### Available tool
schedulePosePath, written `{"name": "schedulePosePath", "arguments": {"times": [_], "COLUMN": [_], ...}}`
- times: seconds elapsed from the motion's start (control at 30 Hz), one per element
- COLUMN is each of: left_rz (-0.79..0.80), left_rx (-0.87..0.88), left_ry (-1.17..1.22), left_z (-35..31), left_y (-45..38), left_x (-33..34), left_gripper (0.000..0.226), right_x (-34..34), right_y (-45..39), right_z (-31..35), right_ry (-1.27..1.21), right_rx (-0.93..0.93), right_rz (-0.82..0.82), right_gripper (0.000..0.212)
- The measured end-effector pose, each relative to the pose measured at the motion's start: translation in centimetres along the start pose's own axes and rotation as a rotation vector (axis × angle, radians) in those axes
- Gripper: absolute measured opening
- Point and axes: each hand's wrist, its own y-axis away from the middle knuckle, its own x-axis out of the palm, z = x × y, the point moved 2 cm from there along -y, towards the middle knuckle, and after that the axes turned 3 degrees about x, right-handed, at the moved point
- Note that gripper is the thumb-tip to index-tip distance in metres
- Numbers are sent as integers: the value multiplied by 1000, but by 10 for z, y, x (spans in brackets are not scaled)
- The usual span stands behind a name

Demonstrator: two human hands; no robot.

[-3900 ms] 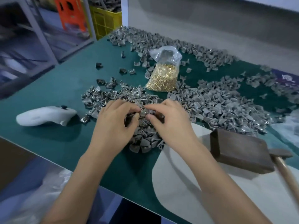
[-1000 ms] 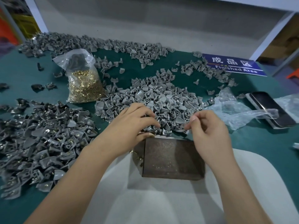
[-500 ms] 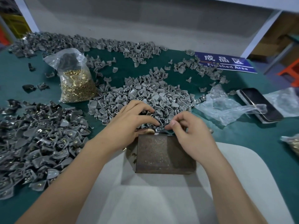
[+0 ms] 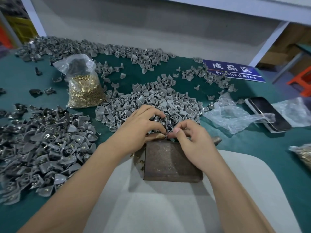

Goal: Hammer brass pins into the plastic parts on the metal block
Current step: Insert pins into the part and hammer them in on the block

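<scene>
A dark rusty metal block [image 4: 170, 163] lies on a pale grey mat [image 4: 168, 207] near the table's front. Just beyond its far edge my left hand [image 4: 143, 126] and my right hand [image 4: 193, 140] meet, fingertips pinching small grey plastic parts at the near edge of a loose heap of grey plastic parts [image 4: 151, 101]. A few brass pins [image 4: 138, 159] lie by the block's left side. A clear bag of brass pins [image 4: 85, 89] stands at the back left. What exactly sits between the fingertips is too small to tell.
A darker heap of parts with brass in them [image 4: 40, 148] covers the left. Crumpled clear plastic [image 4: 235, 115] and a phone [image 4: 267, 113] lie right. A blue "Finished Area" sign [image 4: 234, 71] sits at the back, another bag of pins [image 4: 304, 154] at the right edge.
My view swung right from the left heap to the block. Over the last second my right hand moved left to meet my left hand at the block's far edge.
</scene>
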Motion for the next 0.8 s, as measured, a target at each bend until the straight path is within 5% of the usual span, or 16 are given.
{"name": "schedulePosePath", "arguments": {"times": [0.23,0.33,0.47,0.7,0.8], "left_rz": [-149,-277,-335,-354,-403], "left_rx": [-55,-162,-277,-258,-349], "left_ry": [77,292,530,464,738], "left_z": [3,5,-1,-5,-10], "left_y": [5,10,12,9,8], "left_x": [-9,-15,-15,-9,-10], "left_gripper": [17,11,9,28,17], "right_x": [-10,-12,-12,-8,-7], "right_y": [-1,1,3,6,6], "right_z": [8,11,15,17,18], "right_ry": [-104,-116,-123,-136,-135], "right_rx": [-94,-131,-167,-196,-196], "right_rz": [-179,-227,-242,-233,-221], "right_gripper": [14,13,12,14,14]}}
